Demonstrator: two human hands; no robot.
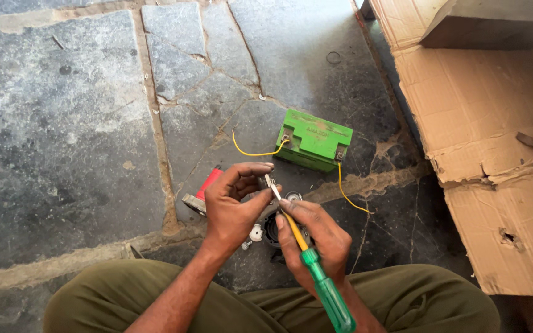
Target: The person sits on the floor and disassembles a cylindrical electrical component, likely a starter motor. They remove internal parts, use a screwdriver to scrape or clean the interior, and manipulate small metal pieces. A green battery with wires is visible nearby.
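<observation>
Your left hand (232,203) is closing round a small part (265,183) above the floor (63,123), near the battery (314,140) — your right hand (313,237) is gripping the screwdriver (316,271); you are best keeping its tip seated squarely.

I'm sitting on a rough stone-slab floor (63,123), a makeshift repair spot: green battery (313,139) ahead of my hands, flattened cardboard (488,123) to their right.

Screwdriver (316,271) and small grey part (265,182), held over stone floor.
Screwdriver: translucent green handle, yellow-sleeved shank, bare tip angled up-left onto part. Part mostly hidden by fingers; shape unclear. Both near the floor's lower middle, above the lap.
</observation>
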